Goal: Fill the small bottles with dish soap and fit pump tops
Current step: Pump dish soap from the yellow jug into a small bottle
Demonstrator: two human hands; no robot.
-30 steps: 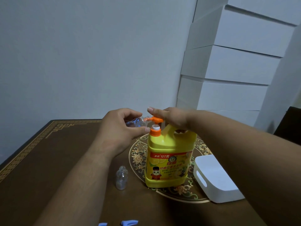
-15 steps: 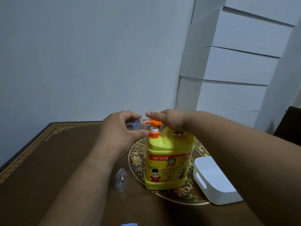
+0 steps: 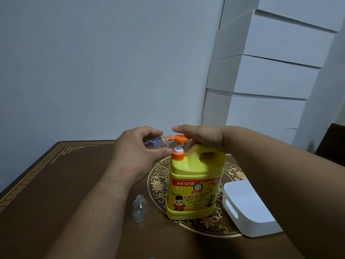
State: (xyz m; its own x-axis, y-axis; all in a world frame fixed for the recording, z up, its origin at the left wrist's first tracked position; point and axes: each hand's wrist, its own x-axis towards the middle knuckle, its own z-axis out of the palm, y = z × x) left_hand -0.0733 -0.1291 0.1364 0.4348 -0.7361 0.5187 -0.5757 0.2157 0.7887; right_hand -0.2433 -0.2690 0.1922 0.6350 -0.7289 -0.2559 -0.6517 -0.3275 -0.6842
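Left hand (image 3: 139,152): fingers curled round a clear small bottle (image 3: 155,143), tilted, mouth at the pump (image 3: 179,139) spout. Right hand (image 3: 200,136): flat, fingers straight over the pump head. Brown patterned table (image 3: 56,184), grey wall, stacked white boxes (image 3: 261,81). Yellow soap jug (image 3: 195,186) upright; second bottle (image 3: 139,209) beside it, uncapped; white bin (image 3: 248,208), contents unseen.

Open tabletop (image 3: 56,193) left of yellow jug (image 3: 194,186) (white bin (image 3: 250,208) crowding its right).

Dark brown table (image 3: 56,184) with gold-patterned border

At its centre stands a yellow soap jug (image 3: 194,187); a small clear bottle (image 3: 139,209) at its nine o'clock, a white bin (image 3: 248,206) at three.
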